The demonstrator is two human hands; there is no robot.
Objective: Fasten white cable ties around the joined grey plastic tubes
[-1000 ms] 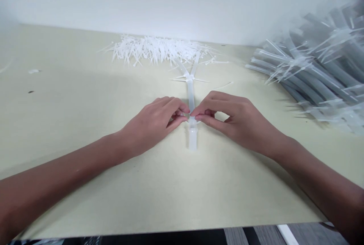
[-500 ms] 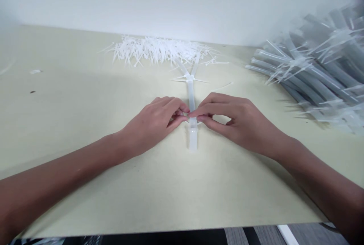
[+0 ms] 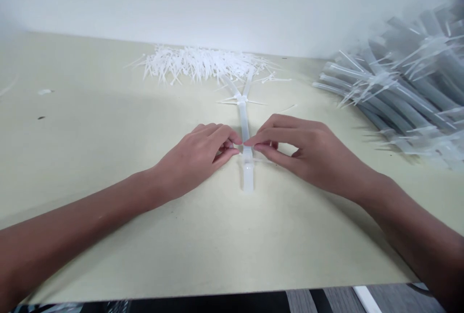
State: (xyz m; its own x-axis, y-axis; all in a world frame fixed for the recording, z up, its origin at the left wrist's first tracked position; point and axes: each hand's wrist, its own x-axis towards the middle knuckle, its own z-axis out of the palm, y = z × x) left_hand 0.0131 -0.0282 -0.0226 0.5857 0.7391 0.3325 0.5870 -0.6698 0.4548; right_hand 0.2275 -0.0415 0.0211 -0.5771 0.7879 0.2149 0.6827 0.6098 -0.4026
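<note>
The left hand and right hand are reaching in from either side and closing in a tight pinch, their fingertips nearly meeting over a translucent plastic tube. Both are pinching a white nylon cable tie that is wrapped around the tube, though the fingers are hiding exactly how it is gripped, and its thin tail is poking out rightward beneath the right hand. The tube is lying flat on the pale tabletop, running straight away from the person, with its near end sitting just below the hands and well short of the front edge of the tabletop. Its far end is passing through more cable ties and reaching a loose pile of white cable ties near the back, where the tabletop is meeting a white wall. A single loose cable tie is lying just beyond the right hand. To the right, a heap of grey tubes bound with ties is crowding the far corner, well apart from the right hand. To the left, the tabletop is stretching wide, with a small white scrap lying on it, and the left forearm is resting across its front portion.
</note>
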